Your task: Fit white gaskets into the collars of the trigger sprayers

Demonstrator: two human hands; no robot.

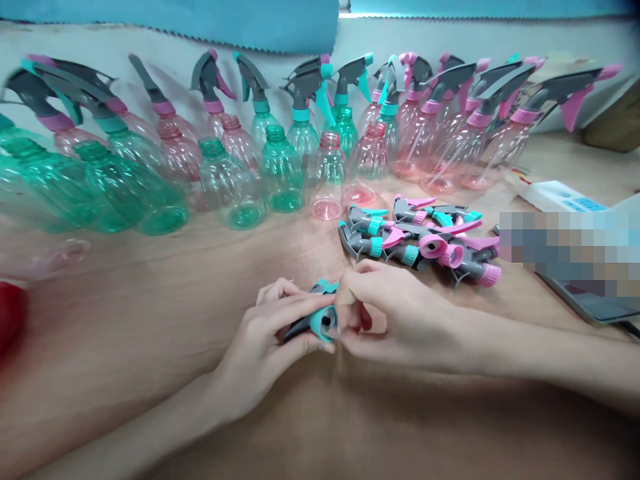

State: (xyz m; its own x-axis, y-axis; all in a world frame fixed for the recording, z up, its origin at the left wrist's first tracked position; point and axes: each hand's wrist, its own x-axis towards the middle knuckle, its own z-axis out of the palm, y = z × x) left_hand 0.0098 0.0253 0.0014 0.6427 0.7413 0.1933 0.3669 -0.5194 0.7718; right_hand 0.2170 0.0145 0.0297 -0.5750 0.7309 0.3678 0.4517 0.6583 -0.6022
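Observation:
My left hand (273,337) is wrapped round a grey and teal spray trigger head (316,320), held just above the wooden table (150,320) with its teal collar facing me. My right hand (395,317) meets it from the right, its fingers pinched at the collar's open end; what the fingertips hold, if anything, is hidden. A pile of loose trigger heads (425,240), pink and teal, lies just beyond my right hand.
Several green and pink plastic bottles (280,177) stand in rows along the back, some fitted with spray heads (350,77), some open-necked. A white box (555,197) and a dark flat device (590,303) lie at the right. A red object (10,313) shows at the left edge.

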